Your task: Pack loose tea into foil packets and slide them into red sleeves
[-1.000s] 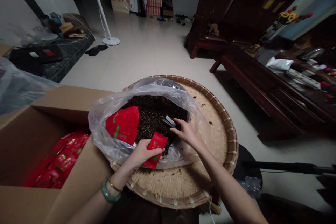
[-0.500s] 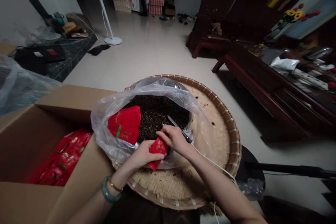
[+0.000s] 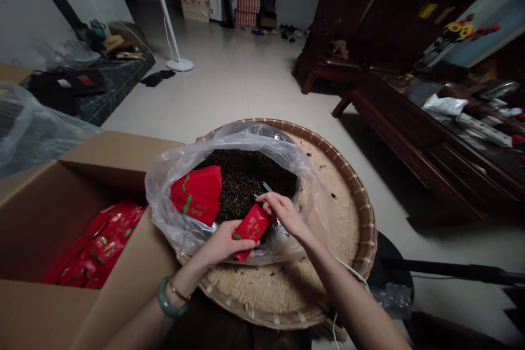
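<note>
one red packet [image 3: 255, 225] points lengthwise toward upper right.

Reaches over the near rim of the woven tray [image 3: 363, 224] with left forearm [image 3: 143, 321] and right forearm [image 3: 344, 287], both bare and angled inward. Grips with the left hand [image 3: 227, 240] above the tray's near left, thumb laid across on top. Pinches with the right hand [image 3: 283, 210], knuckles up, fingers bent, nearer the tray's middle.
</note>
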Motion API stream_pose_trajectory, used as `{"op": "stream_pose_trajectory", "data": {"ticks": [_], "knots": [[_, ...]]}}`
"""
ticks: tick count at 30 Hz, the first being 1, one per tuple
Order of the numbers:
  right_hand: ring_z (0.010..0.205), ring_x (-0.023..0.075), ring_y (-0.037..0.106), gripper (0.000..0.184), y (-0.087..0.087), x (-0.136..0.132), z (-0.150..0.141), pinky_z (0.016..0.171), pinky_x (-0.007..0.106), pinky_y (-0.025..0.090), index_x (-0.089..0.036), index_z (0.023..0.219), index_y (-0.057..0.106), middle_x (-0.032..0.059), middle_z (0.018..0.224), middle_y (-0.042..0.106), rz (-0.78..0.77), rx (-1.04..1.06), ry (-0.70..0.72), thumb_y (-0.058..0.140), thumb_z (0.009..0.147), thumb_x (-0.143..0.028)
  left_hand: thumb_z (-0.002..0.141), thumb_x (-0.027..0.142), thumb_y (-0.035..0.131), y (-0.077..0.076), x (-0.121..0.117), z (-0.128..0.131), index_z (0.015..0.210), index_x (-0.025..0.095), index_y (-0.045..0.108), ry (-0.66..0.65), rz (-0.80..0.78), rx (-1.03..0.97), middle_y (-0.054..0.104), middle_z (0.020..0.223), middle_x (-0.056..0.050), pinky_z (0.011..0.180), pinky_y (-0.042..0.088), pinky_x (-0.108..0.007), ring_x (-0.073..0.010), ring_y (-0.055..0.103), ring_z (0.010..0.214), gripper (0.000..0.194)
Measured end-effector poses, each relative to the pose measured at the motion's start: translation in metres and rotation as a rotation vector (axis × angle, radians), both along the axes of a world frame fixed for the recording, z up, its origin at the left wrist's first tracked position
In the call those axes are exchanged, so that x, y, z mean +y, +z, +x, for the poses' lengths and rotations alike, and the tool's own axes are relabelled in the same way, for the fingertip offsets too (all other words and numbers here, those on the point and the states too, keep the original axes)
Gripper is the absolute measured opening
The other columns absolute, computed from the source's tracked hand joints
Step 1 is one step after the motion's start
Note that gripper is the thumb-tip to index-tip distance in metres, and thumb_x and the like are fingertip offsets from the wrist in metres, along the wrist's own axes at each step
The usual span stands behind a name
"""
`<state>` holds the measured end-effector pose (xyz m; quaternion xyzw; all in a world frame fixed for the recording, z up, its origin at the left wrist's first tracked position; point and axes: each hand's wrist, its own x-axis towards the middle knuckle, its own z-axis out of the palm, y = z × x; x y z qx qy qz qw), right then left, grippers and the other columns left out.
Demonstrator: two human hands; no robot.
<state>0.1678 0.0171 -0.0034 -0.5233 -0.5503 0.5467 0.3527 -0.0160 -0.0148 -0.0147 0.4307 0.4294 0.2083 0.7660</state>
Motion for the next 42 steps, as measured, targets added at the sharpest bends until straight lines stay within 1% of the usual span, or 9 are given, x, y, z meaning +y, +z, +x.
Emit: {"op": "stream_pose_trajectory", "data": {"ticks": [3, 8, 12, 16, 20, 24, 28, 35, 42], "knots": [[0.054, 0.0097, 0.046, 0.034, 0.001, -0.003, -0.004, 0.049, 0.020, 0.036, -0.016, 0.069, 0.062, -0.0014, 0.061, 0.055, 0.097, -0.077, 0.007, 0.061, 0.074, -0.050, 0.060, 0.038, 0.078, 0.000, 0.000, 0.002, 0.084, 0.012, 0.061, -0.004, -0.013, 0.001, 0.070, 0.071, -0.003, 0.051, 0.048, -0.023, -0.0163, 0.066, 0.058, 0.039], [0.049, 0.0092, 0.044, 0.042, 0.000, -0.003, -0.003, 0.044, 0.019, 0.034, -0.016, 0.068, 0.060, -0.0023, 0.055, 0.051, 0.036, 0.015, -0.037, 0.052, 0.079, -0.057, 0.056, 0.041, 0.080, 0.001, -0.003, 0.002, 0.087, 0.013, 0.061, 0.078, -0.015, -0.017, 0.071, 0.078, -0.007, 0.049, 0.047, -0.024, -0.0176, 0.066, 0.058, 0.046], [0.046, 0.0089, 0.048, 0.054, -0.002, 0.000, 0.008, 0.040, 0.018, 0.033, -0.016, 0.091, 0.062, -0.0008, 0.062, 0.055, -0.084, 0.198, -0.094, 0.041, 0.082, -0.065, 0.048, 0.064, 0.076, 0.018, -0.010, -0.020, 0.093, 0.022, 0.064, 0.548, 0.132, -0.179, 0.071, 0.076, -0.002, 0.056, 0.049, -0.027, -0.0165, 0.063, 0.058, 0.063], [0.045, 0.0080, 0.048, 0.056, -0.010, 0.001, 0.013, 0.038, 0.018, 0.033, -0.015, 0.090, 0.062, -0.0004, 0.063, 0.055, -0.079, 0.231, -0.156, 0.039, 0.082, -0.066, 0.039, 0.089, 0.053, 0.046, -0.005, -0.052, 0.122, 0.051, 0.046, 1.022, 0.547, -0.303, 0.061, 0.117, 0.008, 0.055, 0.047, -0.023, -0.0147, 0.061, 0.074, 0.092], [0.044, 0.0081, 0.047, 0.052, -0.019, -0.001, 0.007, 0.037, 0.017, 0.031, -0.015, 0.086, 0.062, -0.0012, 0.059, 0.054, -0.085, 0.100, -0.103, 0.042, 0.081, -0.063, 0.064, 0.050, 0.074, 0.044, 0.014, -0.070, 0.125, 0.041, 0.046, 0.933, 0.979, -0.031, 0.060, 0.113, 0.000, 0.067, 0.049, -0.027, -0.0164, 0.058, 0.083, 0.067], [0.046, 0.0072, 0.047, 0.037, -0.022, -0.006, 0.000, 0.042, 0.018, 0.035, -0.016, 0.082, 0.063, -0.0026, 0.058, 0.053, 0.005, -0.078, 0.004, 0.049, 0.083, -0.050, 0.080, 0.025, 0.062, 0.018, 0.024, -0.080, 0.104, 0.026, 0.065, 0.172, 1.324, 0.769, 0.062, 0.105, -0.006, 0.085, 0.044, -0.042, -0.0248, 0.050, 0.097, 0.024], [0.048, 0.0080, 0.049, 0.033, -0.027, -0.007, -0.001, 0.046, 0.019, 0.039, -0.016, 0.081, 0.062, -0.0022, 0.060, 0.055, 0.024, -0.119, 0.042, 0.050, 0.083, -0.047, 0.079, 0.016, 0.058, 0.008, 0.025, -0.085, 0.104, 0.022, 0.065, -0.087, 1.374, 1.090, 0.060, 0.103, -0.011, 0.077, 0.044, -0.042, -0.0276, 0.048, 0.094, 0.026], [0.058, 0.0117, 0.056, 0.026, -0.020, -0.016, -0.009, 0.052, 0.022, 0.044, -0.016, 0.087, 0.064, 0.0012, 0.067, 0.060, 0.171, -0.203, 0.049, 0.047, 0.088, -0.036, 0.082, 0.024, 0.061, 0.018, 0.029, -0.087, 0.087, 0.024, 0.071, 0.220, 1.413, 0.803, 0.068, 0.079, -0.004, 0.075, 0.043, -0.037, -0.0215, 0.052, 0.082, 0.011], [0.106, 0.0218, 0.052, 0.048, 0.013, -0.029, -0.032, 0.089, 0.037, 0.047, -0.020, 0.136, 0.039, 0.0134, 0.117, 0.055, 0.838, -0.423, 0.065, 0.050, 0.090, -0.025, 0.064, 0.030, 0.074, 0.020, 0.014, -0.030, 0.068, 0.017, 0.069, 0.556, 0.768, 0.398, 0.067, 0.064, 0.000, 0.055, 0.046, -0.023, -0.0124, 0.057, 0.056, 0.014]]}}
